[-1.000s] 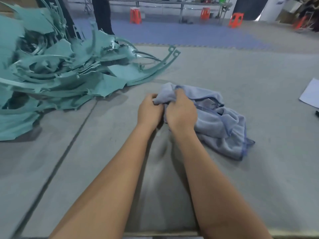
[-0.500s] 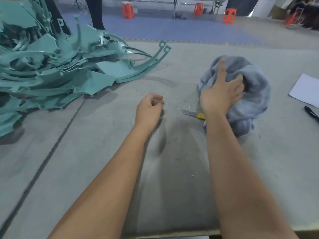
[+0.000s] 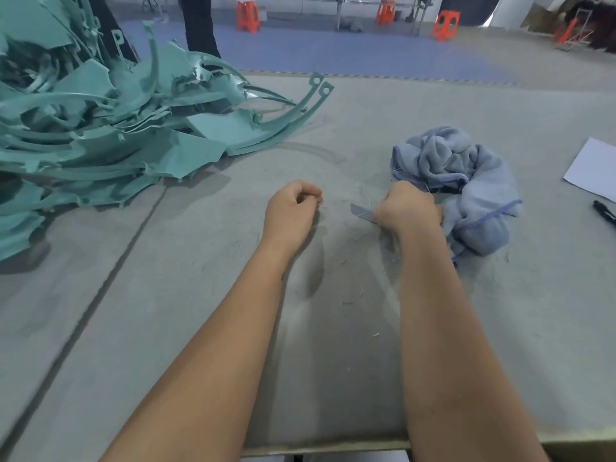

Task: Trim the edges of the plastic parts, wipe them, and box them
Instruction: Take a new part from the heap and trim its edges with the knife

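Presently, step in hand: taking up the cutting tool, judged as the start of the trimming step; no part is yet being trimmed, wiped or boxed.
Right hand (image 3: 408, 208): fingers curled in a closed grip round the handle of a knife (image 3: 361, 212), whose grey blade juts out towards the left hand, low over the table (image 3: 433, 328).
Left hand (image 3: 293, 211): loosely fisted, holding nothing, resting on the table apart from the blade tip.
Plastic parts (image 3: 110, 128): a tangled teal heap at the far left corner of the table, well apart from both hands; flat jagged sheets mixed with thin curved strips, two of which end in ring-shaped tabs pointing towards the table's middle. Edges look ragged and untrimmed.
Cloth (image 3: 466, 181): pale blue, crumpled, just beside the right hand on its right, ready for wiping.
Other items: a white paper sheet (image 3: 593, 168) and a dark pen-like object (image 3: 605, 211) at the right edge.
Next move calls for: the free left hand to draw one part from the heap and steady it, blade kept away from the fingers.
Box: none in view.
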`<state>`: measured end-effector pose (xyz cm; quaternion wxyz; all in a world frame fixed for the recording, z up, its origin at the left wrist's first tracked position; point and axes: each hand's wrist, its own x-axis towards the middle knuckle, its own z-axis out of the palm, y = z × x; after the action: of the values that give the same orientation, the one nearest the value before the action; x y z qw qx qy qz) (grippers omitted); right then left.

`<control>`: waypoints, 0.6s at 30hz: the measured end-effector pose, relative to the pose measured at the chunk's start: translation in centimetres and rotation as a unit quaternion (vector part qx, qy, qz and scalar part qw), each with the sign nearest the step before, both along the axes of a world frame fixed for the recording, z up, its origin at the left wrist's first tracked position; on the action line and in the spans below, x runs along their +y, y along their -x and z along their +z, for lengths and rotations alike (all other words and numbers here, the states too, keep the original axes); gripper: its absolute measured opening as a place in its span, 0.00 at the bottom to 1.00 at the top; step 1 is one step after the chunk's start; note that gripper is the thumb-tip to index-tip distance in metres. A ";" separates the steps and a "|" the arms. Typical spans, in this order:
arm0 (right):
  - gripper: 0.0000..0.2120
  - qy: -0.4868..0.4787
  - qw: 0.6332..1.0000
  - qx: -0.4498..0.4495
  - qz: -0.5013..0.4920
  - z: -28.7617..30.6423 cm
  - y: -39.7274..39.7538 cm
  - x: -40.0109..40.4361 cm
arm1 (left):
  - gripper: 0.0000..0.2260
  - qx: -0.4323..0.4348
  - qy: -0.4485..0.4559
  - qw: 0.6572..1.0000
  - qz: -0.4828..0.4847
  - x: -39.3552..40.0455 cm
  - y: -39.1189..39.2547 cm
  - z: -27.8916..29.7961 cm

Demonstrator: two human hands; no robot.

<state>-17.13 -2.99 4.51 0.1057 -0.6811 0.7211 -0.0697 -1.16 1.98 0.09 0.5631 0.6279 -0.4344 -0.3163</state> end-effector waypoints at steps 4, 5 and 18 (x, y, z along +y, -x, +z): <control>0.04 -0.034 0.999 0.008 0.030 0.6 -0.1 -0.1 | 0.12 0.027 0.012 0.999 0.012 0.1 0.0 0.2; 0.02 -0.025 0.999 -0.004 0.032 0.8 -0.1 -0.1 | 0.13 0.043 0.023 0.999 0.019 0.2 0.1 0.4; 0.18 0.093 0.912 -0.382 0.113 -3.0 -11.9 3.8 | 0.07 0.133 0.030 0.946 0.294 2.8 -9.7 3.3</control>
<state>-5.26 0.85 1.48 0.3166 -0.6864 0.5337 -0.3793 8.58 4.79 3.37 0.7025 0.6626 -0.1605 -0.2041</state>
